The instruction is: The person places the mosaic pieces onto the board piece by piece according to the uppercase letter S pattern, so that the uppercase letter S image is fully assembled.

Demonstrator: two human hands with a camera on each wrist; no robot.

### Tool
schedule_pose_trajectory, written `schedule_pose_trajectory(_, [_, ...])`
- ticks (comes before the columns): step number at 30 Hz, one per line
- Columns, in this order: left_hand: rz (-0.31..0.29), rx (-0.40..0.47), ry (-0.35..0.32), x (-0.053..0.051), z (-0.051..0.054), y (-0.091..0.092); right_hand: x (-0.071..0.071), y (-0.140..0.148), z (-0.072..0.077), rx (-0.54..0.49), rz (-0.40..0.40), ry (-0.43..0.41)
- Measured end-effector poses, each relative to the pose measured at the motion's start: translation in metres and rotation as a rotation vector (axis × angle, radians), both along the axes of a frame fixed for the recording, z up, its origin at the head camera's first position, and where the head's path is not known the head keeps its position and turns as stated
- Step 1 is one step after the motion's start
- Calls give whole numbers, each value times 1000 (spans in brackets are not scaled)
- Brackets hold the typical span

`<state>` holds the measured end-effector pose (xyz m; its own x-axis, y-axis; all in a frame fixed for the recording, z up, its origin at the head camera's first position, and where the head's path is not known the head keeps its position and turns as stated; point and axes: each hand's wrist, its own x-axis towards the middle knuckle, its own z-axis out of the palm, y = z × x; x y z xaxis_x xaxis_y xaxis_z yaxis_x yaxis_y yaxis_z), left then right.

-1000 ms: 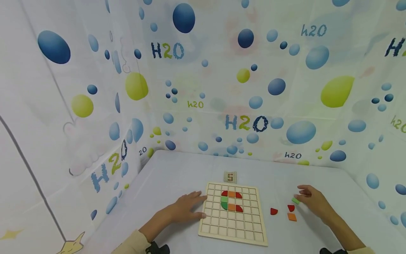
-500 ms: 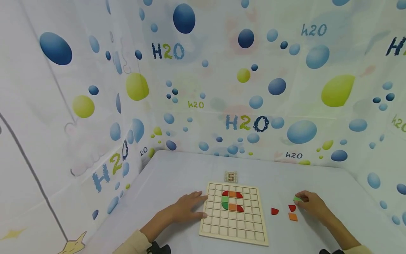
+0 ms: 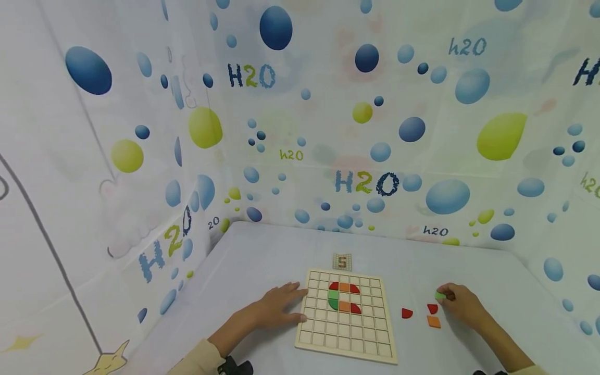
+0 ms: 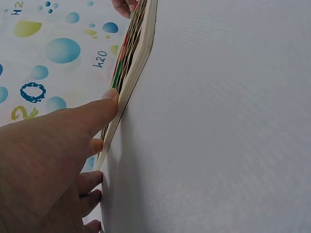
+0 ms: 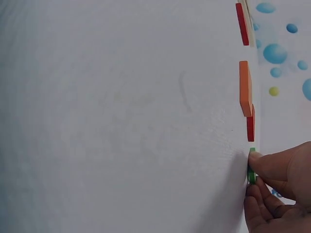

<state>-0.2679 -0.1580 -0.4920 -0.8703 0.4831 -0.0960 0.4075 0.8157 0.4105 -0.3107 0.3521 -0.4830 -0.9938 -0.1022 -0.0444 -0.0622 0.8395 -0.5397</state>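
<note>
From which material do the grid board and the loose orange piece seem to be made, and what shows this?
The grid board looks like plain wood with a matt finish: it is pale beige, and its edge looks unpainted in the left wrist view. The loose orange piece may be painted wood or plastic; its even colour and straight edges fit both.

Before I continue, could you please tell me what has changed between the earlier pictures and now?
The right grip has drawn in: more spread a second ago, it now pinches the green piece. I cannot tell whether the piece has left the table. Unchanged: the left grip at the edge of the board, the pieces set in the board, the two loose red pieces and the orange piece.
</note>
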Motion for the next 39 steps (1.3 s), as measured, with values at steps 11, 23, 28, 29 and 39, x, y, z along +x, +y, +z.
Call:
schedule_pose_trajectory(11, [-7, 8, 6, 0, 2, 2, 10, -10, 17, 20, 62, 57])
schedule_pose_trajectory(23, [-6, 12, -7, 5, 7, 4, 29, -67, 19, -82, 144, 95])
schedule_pose_trajectory(28, [-4, 12, -9, 7, 8, 4, 43, -100, 17, -124, 184, 70])
schedule_pose_trajectory(29, [-4, 11, -6, 7, 8, 4, 46, -106, 17, -126, 191, 65])
schedule_pose_trajectory(39, [-1, 14, -1, 6, 7, 4, 63, -158, 11, -140, 327, 46])
